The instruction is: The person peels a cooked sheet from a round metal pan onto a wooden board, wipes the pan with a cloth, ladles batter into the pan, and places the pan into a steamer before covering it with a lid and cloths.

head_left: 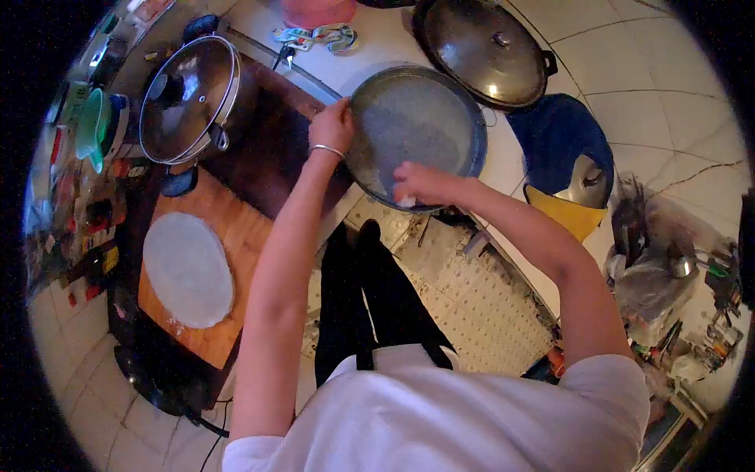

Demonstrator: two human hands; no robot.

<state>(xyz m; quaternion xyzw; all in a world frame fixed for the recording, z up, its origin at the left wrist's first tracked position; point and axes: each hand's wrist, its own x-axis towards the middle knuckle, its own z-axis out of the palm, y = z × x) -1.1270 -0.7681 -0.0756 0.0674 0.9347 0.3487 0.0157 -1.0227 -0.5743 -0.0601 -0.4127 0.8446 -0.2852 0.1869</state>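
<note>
A large round grey metal pan (pixel 425 118) with a low rim sits at the counter's front edge. My left hand (pixel 333 128), with a bangle at the wrist, is closed on the pan's left rim. Inside the pan, near its front rim, my right hand (pixel 425 186) has its fingers curled down at the surface. A small white wad (pixel 406 202) shows under those fingers; whether it is cloth or paper I cannot tell. To the left, a flat pale round of dough (pixel 189 270) lies on a wooden board (pixel 244 216).
A glass-lidded pot (pixel 191 98) stands at the upper left. Behind the pan lie a dark domed lid (pixel 481 49) and a patterned cloth (pixel 318 37). A blue and yellow cloth item (pixel 550 138) lies to the right. Plastic bags (pixel 657 275) crowd the far right.
</note>
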